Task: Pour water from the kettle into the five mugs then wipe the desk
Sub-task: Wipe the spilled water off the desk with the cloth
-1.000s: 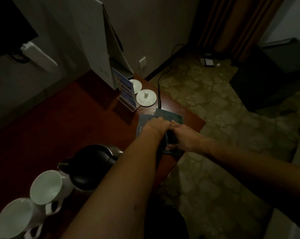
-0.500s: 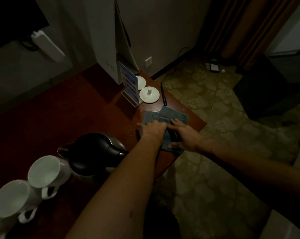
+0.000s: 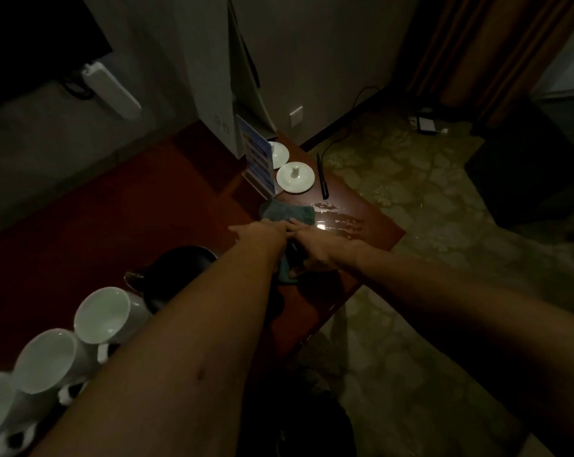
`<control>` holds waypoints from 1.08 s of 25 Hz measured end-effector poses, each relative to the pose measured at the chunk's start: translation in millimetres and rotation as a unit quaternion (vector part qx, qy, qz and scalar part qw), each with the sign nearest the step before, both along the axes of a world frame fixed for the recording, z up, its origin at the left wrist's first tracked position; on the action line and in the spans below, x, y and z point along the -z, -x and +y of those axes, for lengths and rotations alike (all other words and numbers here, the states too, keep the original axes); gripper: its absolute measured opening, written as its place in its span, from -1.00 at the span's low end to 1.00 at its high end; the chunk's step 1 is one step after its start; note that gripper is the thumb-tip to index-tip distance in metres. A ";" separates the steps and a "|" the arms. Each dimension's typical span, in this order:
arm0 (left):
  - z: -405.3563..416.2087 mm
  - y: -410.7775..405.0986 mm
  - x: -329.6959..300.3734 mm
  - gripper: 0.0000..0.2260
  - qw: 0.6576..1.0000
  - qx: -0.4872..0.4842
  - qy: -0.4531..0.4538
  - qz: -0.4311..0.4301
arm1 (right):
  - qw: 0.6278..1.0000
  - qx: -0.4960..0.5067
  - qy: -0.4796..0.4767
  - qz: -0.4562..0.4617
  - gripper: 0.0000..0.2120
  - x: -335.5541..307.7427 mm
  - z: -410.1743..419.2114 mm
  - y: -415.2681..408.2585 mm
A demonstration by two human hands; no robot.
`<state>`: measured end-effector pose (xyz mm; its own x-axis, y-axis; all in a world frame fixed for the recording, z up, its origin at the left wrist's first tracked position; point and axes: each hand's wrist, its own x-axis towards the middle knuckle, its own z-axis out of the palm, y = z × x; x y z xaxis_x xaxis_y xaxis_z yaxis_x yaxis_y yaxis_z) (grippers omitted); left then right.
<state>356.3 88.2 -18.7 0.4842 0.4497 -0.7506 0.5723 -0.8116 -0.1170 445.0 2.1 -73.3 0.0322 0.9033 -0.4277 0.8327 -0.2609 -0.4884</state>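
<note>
A grey-blue cloth lies on the dark red desk near its right end. My left hand presses flat on the cloth with fingers stretched out. My right hand lies beside it on the cloth, fingers extended, thumb at the cloth's near edge. A wet streak glistens on the desk right of the cloth. The black kettle stands left of my left forearm. Three white mugs line up at the lower left; any others are out of view.
Two white lids and a black pen lie at the desk's far right corner beside a blue sign stand. The desk's right edge drops to patterned carpet. A white box stands against the wall.
Both hands slid the cloth left, away from the desk's right edge, uncovering a wet shiny patch there. The view shifted, bringing a third mug into sight.
</note>
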 end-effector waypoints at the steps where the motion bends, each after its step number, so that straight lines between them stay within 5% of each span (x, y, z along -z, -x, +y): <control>1: 0.5 -0.2 4.9 -0.16 1.000 -0.001 0.016 -0.004 | 1.000 -0.004 0.000 -0.009 -0.12 0.0 -3.2 -1.1; 8: -32.2 -21.3 13.3 -0.39 0.994 0.032 0.072 -0.074 | 0.994 0.088 0.029 -0.062 -0.09 12.5 -61.9 -24.5; 13: -41.3 -24.6 15.7 -0.31 0.995 0.058 0.064 -0.041 | 0.988 0.129 0.043 -0.078 0.01 19.6 -77.9 -0.7; 17: -22.8 -28.7 9.1 -0.25 0.994 0.101 0.044 -0.010 | 0.988 0.114 0.060 -0.083 0.07 17.3 -67.0 -4.7; 21: -25.6 -21.4 3.0 -0.42 0.988 0.116 0.002 -0.105 | 0.985 0.055 0.007 -0.161 0.05 12.1 -73.7 -0.4; 24: -34.3 -0.8 3.0 -0.62 0.986 0.111 -0.008 -0.127 | 0.970 0.012 -0.050 -0.236 -0.23 7.0 -89.7 26.3; 27: -39.6 16.3 1.9 -0.50 0.991 0.114 0.003 -0.075 | 0.966 0.034 -0.073 -0.245 -0.62 1.1 -89.0 40.5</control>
